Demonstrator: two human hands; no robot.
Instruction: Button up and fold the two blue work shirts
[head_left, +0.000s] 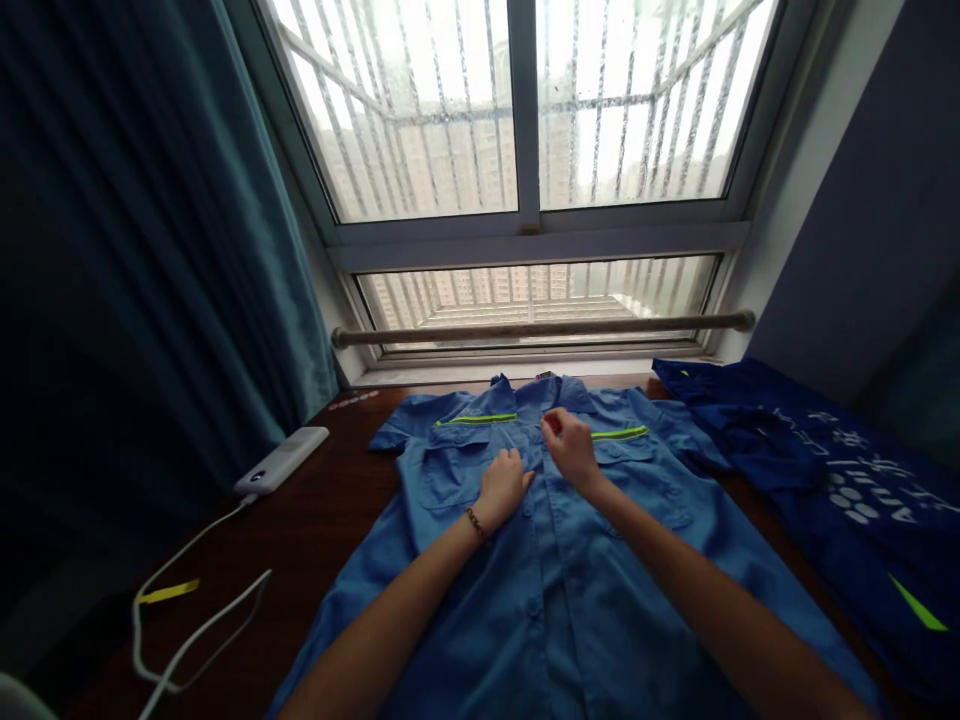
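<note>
A light blue short-sleeved shirt point(555, 610) with yellow-green stripes over its chest pockets lies spread front side up, its collar towards the window. My left hand point(506, 485) rests on the chest beside the button placket, fingers curled against the cloth and thumb pointing to the placket. A beaded bracelet point(475, 521) circles that wrist. Just below the collar, my right hand point(570, 445) is pinched closed over the placket's upper part. Its fingers hide whatever is between the fingertips.
The shirt covers much of the dark wooden tabletop point(337, 510). To the right lies a darker blue garment point(817, 480) with white lettering. A white power bank point(283, 461) with a white cable point(176, 556) sits left, near a curtain point(247, 250). A rail point(540, 330) crosses the window behind.
</note>
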